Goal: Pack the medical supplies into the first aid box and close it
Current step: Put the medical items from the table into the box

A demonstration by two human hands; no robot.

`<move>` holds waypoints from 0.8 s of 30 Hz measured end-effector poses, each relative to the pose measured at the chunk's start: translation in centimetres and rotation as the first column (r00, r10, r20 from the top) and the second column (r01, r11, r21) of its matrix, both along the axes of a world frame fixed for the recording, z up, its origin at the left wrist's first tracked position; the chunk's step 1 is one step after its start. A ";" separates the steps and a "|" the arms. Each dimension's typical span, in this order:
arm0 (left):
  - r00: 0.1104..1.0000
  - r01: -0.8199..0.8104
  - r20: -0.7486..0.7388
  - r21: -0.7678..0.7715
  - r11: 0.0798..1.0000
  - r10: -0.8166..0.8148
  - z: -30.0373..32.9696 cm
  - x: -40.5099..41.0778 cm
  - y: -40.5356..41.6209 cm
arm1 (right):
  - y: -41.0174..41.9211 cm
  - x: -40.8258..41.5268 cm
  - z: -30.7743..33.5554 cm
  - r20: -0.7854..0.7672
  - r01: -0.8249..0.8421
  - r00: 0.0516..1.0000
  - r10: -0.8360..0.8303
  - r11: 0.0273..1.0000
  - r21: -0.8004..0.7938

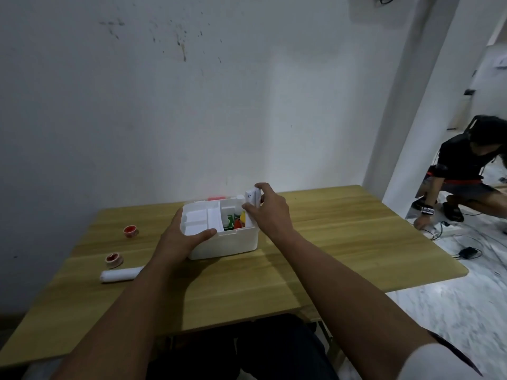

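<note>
Head view: the first aid box (223,244) stands open near the middle of the wooden counter (329,237), its lid not identifiable from here. The left hand (181,237) steadies the box at its near-left corner, fingers spread along the rim and thumb laid over the white tray insert (199,218); its grip is wide and encloses nothing. The right hand (267,212) pinches a small white carton (252,200), held upright at the box's right end and partly lowered into that compartment. Green, red and yellow packages (234,220) already sit in the right-hand section, beside a white bottle cap (240,198).

Outstanding items, well apart on the counter's left: two red-centred tape rolls (129,231) (113,259) and a white bandage roll (119,275) lying on its side.

Assessment: packing appears partly complete. The carton is not yet released, three supplies remain outside, and closing has not begun. A second person crouches on the floor at right, uninvolved.
</note>
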State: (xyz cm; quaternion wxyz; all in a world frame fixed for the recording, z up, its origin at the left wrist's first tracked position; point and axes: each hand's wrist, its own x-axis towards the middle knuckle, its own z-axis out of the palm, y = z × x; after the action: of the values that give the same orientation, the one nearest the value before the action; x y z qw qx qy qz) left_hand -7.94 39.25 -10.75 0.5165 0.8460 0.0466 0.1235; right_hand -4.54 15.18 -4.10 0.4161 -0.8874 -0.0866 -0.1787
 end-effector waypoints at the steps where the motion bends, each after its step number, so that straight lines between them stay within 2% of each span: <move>1: 1.000 -0.002 -0.001 -0.002 1.000 0.002 0.0 0.0 -0.1 | 0.0 0.0 -0.3 0.007 -0.003 1.000 0.003 0.999 -0.041; 7: 1.000 -0.013 -0.001 0.016 1.000 0.013 0.1 -0.1 -0.2 | -0.1 -0.4 -1.8 0.019 0.008 1.000 -0.004 0.973 -0.230; 13: 1.000 -0.004 -0.018 0.026 1.000 0.004 0.1 -0.1 0.2 | -0.7 -0.1 -2.3 -0.009 -0.039 0.999 0.038 0.988 -0.150; 17: 1.000 0.001 -0.009 0.017 1.000 -0.001 0.3 -0.1 -0.1 | -1.1 0.2 -2.3 0.086 -0.093 0.991 0.102 0.990 -0.107; 24: 0.999 0.001 -0.035 0.008 1.000 0.000 -0.1 0.2 0.2 | -1.8 0.5 -3.1 0.055 -0.177 0.979 0.195 0.956 -0.234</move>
State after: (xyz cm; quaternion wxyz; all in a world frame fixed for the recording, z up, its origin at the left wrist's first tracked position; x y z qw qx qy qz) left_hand -7.76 39.49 -10.82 0.5121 0.8502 0.0549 0.1086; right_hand -4.05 13.36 -7.18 0.3230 -0.9095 -0.2056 -0.1618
